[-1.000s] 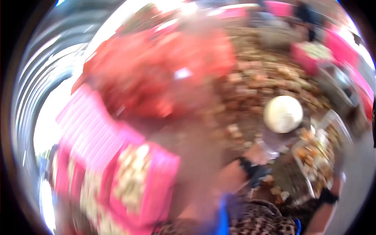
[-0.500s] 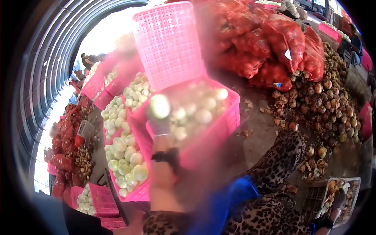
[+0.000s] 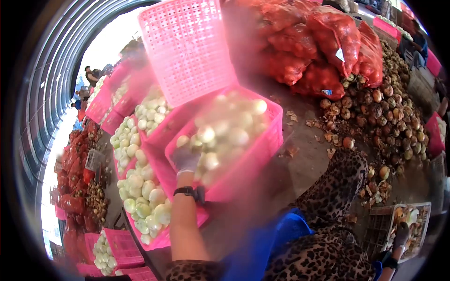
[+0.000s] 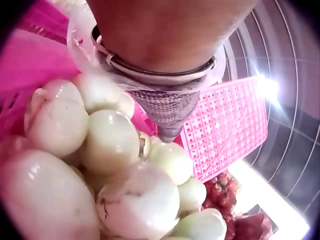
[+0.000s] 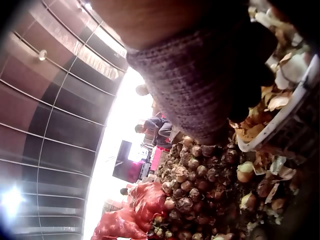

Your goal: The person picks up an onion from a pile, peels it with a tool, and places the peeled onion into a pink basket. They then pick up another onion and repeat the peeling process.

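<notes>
My gloved left hand [image 3: 186, 158] reaches into a pink crate [image 3: 243, 166] filled with peeled onions [image 3: 211, 161]. One pale peeled onion [image 3: 183, 140] lies right at its fingertips. In the left wrist view, the grey knit glove [image 4: 167, 107] points down among the peeled onions [image 4: 140, 200], with its tip close over one of them. My gloved right hand [image 3: 401, 235] is low at the right, over a crate [image 3: 425, 229] of onion skins. The right wrist view shows its purplish knit cuff [image 5: 185, 85] beside that crate; its fingers are in dark shadow, and I cannot tell whether they hold anything.
A pink crate [image 3: 185, 51] stands upright behind the filled one. More peeled onions [image 3: 145, 187] fill crates at the left. Red mesh sacks [image 3: 328, 42] stand at the back, beside a heap of unpeeled onions [image 3: 384, 112]. Leopard-print trousers [image 3: 344, 187] show below.
The view has swung left from the heap to the pink crates. My left hand has carried a peeled onion over to the crate and lowered among the others. My right hand stays by the skins.
</notes>
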`<state>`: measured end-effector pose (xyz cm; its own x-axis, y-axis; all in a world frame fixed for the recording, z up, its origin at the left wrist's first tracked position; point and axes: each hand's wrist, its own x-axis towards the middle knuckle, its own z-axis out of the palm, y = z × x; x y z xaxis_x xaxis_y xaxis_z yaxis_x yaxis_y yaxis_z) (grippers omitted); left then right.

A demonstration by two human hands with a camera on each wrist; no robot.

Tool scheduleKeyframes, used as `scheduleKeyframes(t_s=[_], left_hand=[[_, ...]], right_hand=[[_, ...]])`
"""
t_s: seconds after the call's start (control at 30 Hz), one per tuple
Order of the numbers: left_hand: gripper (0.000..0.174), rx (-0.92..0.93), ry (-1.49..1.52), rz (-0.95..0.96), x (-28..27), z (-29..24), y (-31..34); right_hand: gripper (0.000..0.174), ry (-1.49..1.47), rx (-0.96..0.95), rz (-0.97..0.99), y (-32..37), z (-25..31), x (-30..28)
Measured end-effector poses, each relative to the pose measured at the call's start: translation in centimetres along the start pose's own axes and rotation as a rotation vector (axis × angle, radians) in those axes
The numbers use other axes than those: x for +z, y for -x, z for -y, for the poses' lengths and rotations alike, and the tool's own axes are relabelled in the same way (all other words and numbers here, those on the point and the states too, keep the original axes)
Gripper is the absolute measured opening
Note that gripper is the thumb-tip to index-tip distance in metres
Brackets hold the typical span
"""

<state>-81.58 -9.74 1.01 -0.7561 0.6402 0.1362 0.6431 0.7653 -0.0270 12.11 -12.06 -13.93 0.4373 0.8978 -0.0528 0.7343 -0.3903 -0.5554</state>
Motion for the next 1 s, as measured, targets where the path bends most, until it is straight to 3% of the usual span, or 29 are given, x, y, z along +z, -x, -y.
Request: scheduleKeyframes(t_s=[0.07,0.13,0.17,0.2,0.23,0.27,0.3,0.33,0.4,0.43,0.47,0.53,0.6,0.7,0.8,0.87,0.9,1.0], left_hand=[[0.044,0.025,-0.182,-0.075,6.8,2.8,-3.5],[0.035,0.044,-0.150,0.066,8.9,4.4,-6.1],[0.026,0.149,0.332,-0.174,9.7,5.3,-6.2],[0.016,0.363,0.763,-0.362,10.3,5.9,-6.2],[0.014,0.307,0.809,-0.359,8.0,2.1,-5.7],[0.018,0.251,0.856,-0.357,5.6,-1.9,-5.1],[0.025,0.195,0.904,-0.357,3.1,-5.8,-4.4],[0.022,0.203,0.833,-0.251,0.3,-10.6,-2.0],[0.014,0.439,1.157,-0.104,0.6,-19.6,1.3],[0.007,0.533,1.159,-0.008,2.6,-23.4,1.4],[0.004,0.622,1.147,0.087,5.4,-27.6,1.9],[0.023,0.932,0.768,0.287,8.0,-37.9,6.3],[0.035,1.442,0.436,-0.258,11.7,-48.9,11.7],[0.042,1.506,0.574,0.329,13.8,-62.0,21.1],[0.063,1.394,0.242,1.000,16.6,-74.8,29.1],[0.069,1.858,0.186,0.617,19.8,-80.5,34.9],[0.075,1.824,0.078,0.736,19.9,-82.9,38.1],[0.089,1.931,-0.169,0.770,23.7,-87.8,44.7]], right_hand=[[0.026,0.069,-0.044,-0.028,0.5,1.0,-0.3],[0.030,0.039,-0.072,0.009,0.8,1.7,-0.4],[0.032,-0.043,-0.039,-0.028,1.4,1.6,-0.4],[0.033,0.188,-0.033,-0.091,2.9,6.5,-1.5],[0.031,0.261,0.072,-0.113,4.0,9.8,-2.6],[0.031,0.292,0.017,-0.107,3.4,8.3,-3.2],[0.033,0.331,0.088,-0.117,3.6,9.4,-4.0],[0.035,0.421,0.153,-0.093,3.5,11.4,-5.0],[0.037,0.390,0.218,-0.045,1.8,11.5,-5.8],[0.037,0.362,0.228,-0.064,1.4,11.8,-6.0],[0.037,0.332,0.234,-0.074,0.8,11.9,-6.0],[0.035,0.262,0.226,-0.112,-0.6,11.4,-5.8],[0.038,0.215,0.246,-0.086,-1.2,11.6,-6.1],[0.047,0.141,0.392,0.006,-1.2,9.4,-6.1],[0.050,-0.016,0.468,-0.029,-1.8,10.2,-7.0],[0.045,0.023,0.466,-0.022,-2.5,9.5,-7.0],[0.041,0.090,0.484,-0.004,-2.9,9.2,-6.8],[0.038,0.105,0.532,0.012,-3.6,8.2,-6.3]])
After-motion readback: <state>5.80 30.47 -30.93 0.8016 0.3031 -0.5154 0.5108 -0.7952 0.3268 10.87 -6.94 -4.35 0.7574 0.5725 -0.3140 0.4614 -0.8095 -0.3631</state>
